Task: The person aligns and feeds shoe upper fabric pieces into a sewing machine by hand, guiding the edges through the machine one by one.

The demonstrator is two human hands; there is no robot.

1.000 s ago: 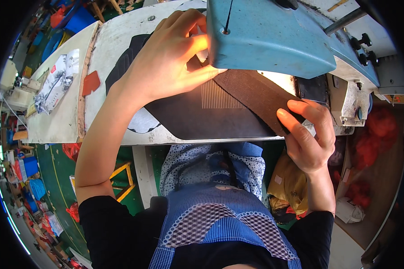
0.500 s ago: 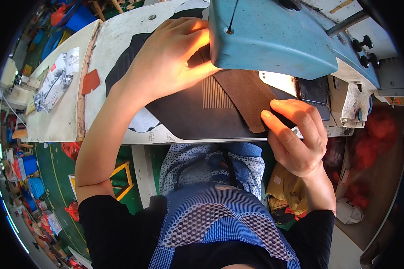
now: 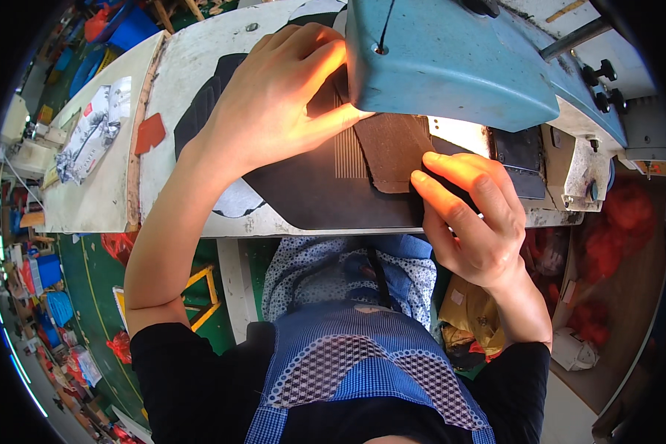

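Note:
Under the blue head of a sewing machine [image 3: 451, 66] lies a brown leather-like strip [image 3: 394, 159], its far end hidden by the machine. It rests on a dark flat panel [image 3: 311, 200] with a patch of fine tan stripes [image 3: 350, 157]. My left hand [image 3: 281, 100] arches over the work left of the machine head, thumb stretched out to the strip's left edge. Its other fingers are bent and their tips are partly hidden. With thumb and forefinger close together, my right hand [image 3: 473, 214] holds the strip's near right edge.
The white worktable [image 3: 163, 166] carries a red-brown scrap [image 3: 150, 134] and a printed plastic packet [image 3: 100, 133] at the left. A black panel [image 3: 516, 152] is set right of the stitching area. Red bags [image 3: 621, 207] sit at the lower right, and a yellow frame [image 3: 207, 296] stands below.
The near end of the brown strip has shifted left and away from me, and less of it shows. My right hand has moved left with it. My left hand stays nearly in place.

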